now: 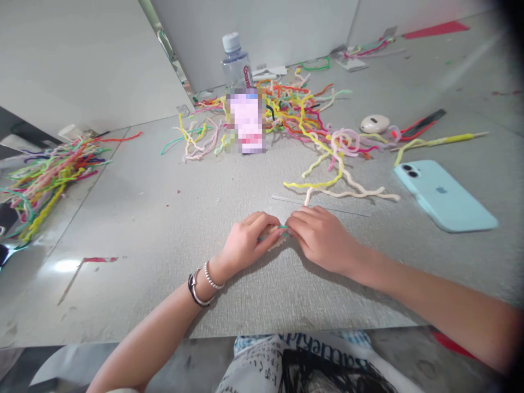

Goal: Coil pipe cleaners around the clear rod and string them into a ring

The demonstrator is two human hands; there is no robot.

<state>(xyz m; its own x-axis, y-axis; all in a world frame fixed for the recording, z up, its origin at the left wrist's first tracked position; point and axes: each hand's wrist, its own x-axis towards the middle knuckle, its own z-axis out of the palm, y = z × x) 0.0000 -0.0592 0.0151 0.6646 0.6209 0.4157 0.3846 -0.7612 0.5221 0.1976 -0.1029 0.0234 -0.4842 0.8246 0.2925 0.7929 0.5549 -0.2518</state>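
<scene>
My left hand (252, 240) and my right hand (323, 237) meet low over the table, fingertips nearly touching. Pinched between them is a small piece of teal and cream yarn (283, 231); the fingers cover most of it, so its shape cannot be made out. The thumb and fingers of each hand are closed on it. Just beyond the hands lies a thin straight rod (341, 210), partly behind a cream strand of yarn (347, 193). A yellow strand (313, 184) curves close by.
A tangle of coloured yarn (286, 109) spreads at the back around a blurred upright phone (248, 123) and a clear bottle (235, 68). At right are a light blue phone (446, 195), a white oval case (374, 123) and a yellow-wrapped stick (454, 139). More yarn (57, 174) lies far left.
</scene>
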